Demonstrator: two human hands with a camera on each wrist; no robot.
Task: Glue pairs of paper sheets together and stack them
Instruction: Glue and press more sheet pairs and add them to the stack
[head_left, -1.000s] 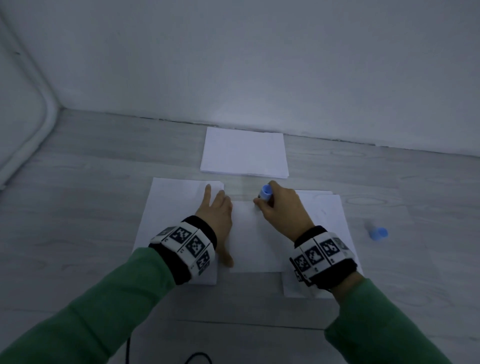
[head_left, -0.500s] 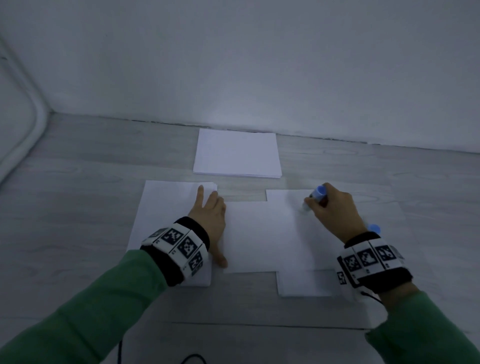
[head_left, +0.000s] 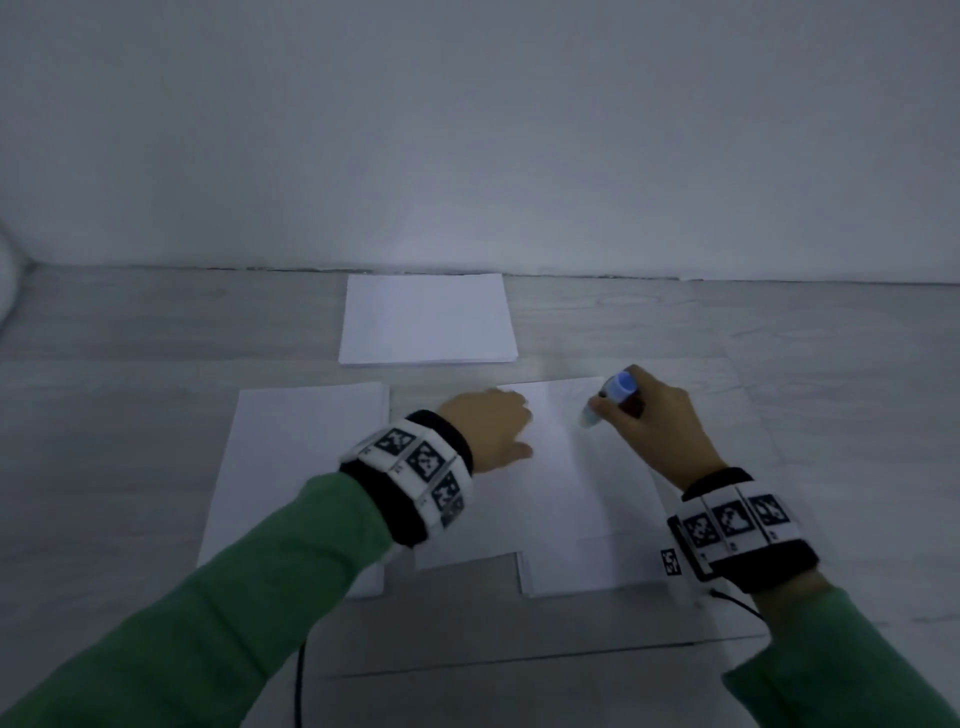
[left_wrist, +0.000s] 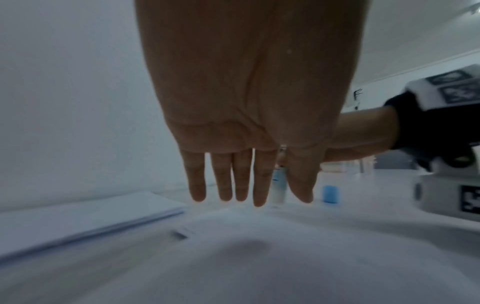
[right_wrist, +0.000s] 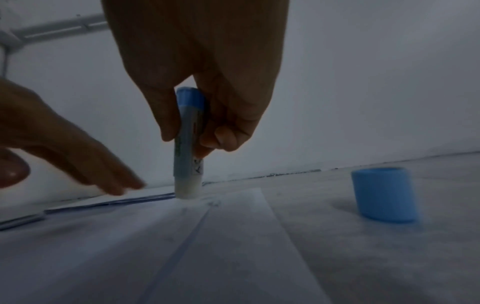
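The right hand (head_left: 660, 421) pinches a glue stick (right_wrist: 188, 144) between thumb and curled fingers, holding it nearly upright with its blue end up and its white tip touching the far part of the middle sheet (head_left: 561, 483). That sheet lies flat on the grey floor (head_left: 130, 364), overlapping the right pile of paper (head_left: 587, 577), whose near edge shows below it. The left hand (head_left: 491, 434) is over the left part of the same sheet, its fingers straight and spread, pointing toward the glue stick; the left wrist view shows the fingers (left_wrist: 221, 181) extended and close together above the paper, and I cannot tell whether they touch it. Left of the hands lies another pile of white sheets (head_left: 296, 467), just beside the middle sheet. Farther away, close to the white wall (head_left: 467, 130), sits a separate stack of paper (head_left: 426, 322), apart from the others. The blue cap (right_wrist: 384, 195) of the glue stick stands on the floor to the right of the sheets, well clear of the stick. Both forearms wear green sleeves (head_left: 234, 597) and wristbands with black-and-white markers (head_left: 415, 462).
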